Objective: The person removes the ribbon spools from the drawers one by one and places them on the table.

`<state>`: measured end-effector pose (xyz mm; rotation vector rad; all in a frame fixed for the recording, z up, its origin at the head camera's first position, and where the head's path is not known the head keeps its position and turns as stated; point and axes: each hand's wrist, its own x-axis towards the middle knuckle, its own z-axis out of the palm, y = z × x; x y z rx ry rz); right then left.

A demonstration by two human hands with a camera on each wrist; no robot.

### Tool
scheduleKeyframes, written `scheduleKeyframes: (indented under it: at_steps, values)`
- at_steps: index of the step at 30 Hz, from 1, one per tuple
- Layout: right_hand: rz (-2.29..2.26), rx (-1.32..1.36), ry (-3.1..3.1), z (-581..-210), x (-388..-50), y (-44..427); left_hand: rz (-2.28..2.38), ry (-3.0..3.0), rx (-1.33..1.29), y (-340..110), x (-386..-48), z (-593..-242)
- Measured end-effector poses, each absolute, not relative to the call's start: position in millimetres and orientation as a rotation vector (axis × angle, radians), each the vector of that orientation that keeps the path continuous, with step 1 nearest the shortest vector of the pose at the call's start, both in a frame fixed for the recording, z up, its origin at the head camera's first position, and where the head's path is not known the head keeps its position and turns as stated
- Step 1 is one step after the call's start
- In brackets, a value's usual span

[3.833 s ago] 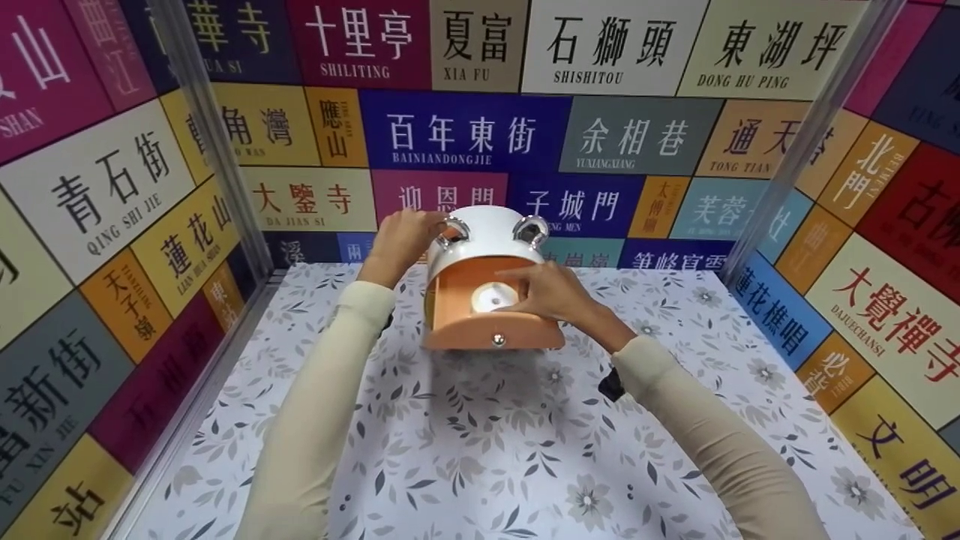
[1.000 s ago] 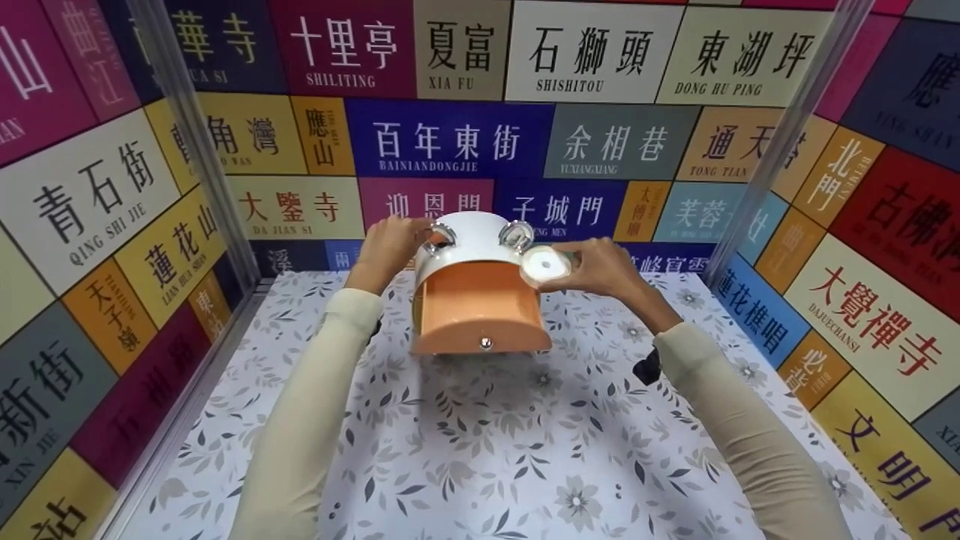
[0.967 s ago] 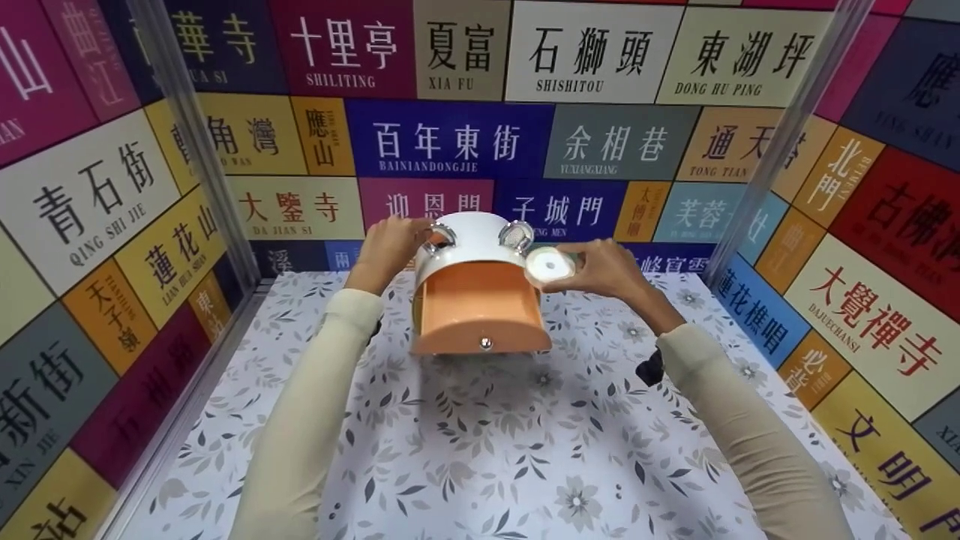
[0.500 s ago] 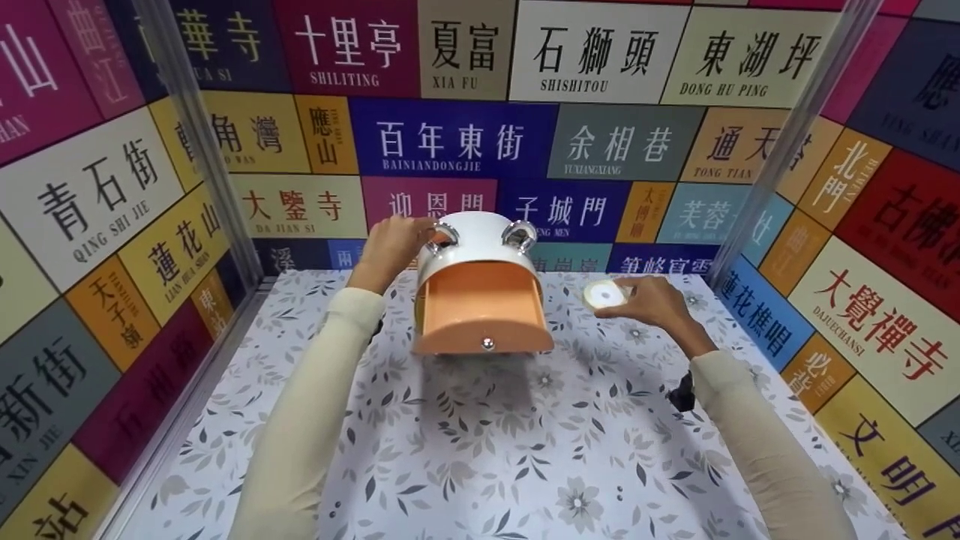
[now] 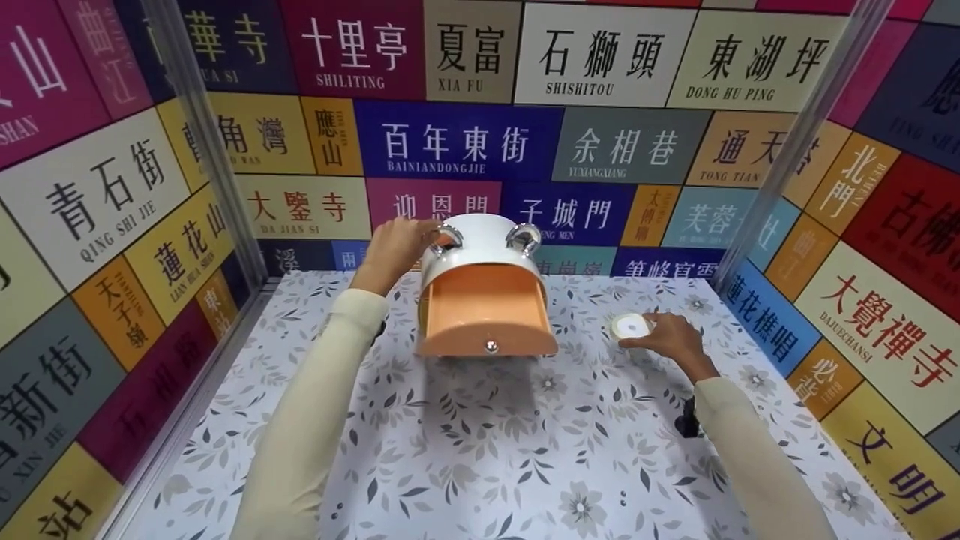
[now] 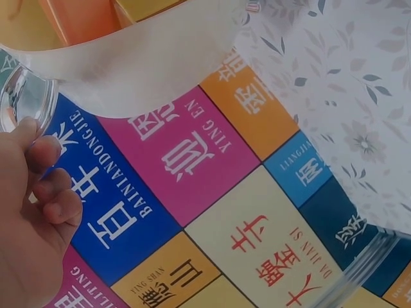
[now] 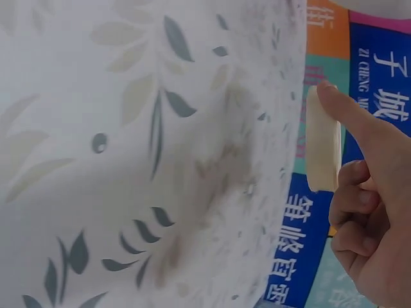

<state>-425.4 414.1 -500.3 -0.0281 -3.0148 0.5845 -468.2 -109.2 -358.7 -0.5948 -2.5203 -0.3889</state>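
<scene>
A white rounded drawer box stands on the table, with two chrome rings on top. Its orange drawer is pulled out toward me, and the visible inside is bare. My left hand grips the left chrome ring with curled fingers. To the right of the box, my right hand pinches a round, flat, whitish disc with a pale yellow edge and a small grey centre. In the right wrist view the disc is seen edge-on, the thumb at its rim; its exact kind is unclear.
The table has a white cloth with grey leaves and flowers. Colourful sign-covered panels rise behind and on both sides, joined by clear corner strips.
My right hand took the disc out of the drawer, then carried it right and down toward the table beside the box. My left hand stayed at the left ring.
</scene>
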Motion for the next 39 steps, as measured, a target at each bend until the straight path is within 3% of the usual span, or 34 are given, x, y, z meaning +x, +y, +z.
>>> scheduleKeyframes:
  at_steps: [24, 39]
  values:
    - [0.819, -0.228, -3.037, -540.9, -412.6, 432.5, -0.434, -2.542, -0.646, -111.6, -465.9, -353.5]
    - [0.696, -0.088, -2.971, -532.1, -420.1, 428.3, -0.432, -2.546, -0.648, -114.3, -467.3, -359.8]
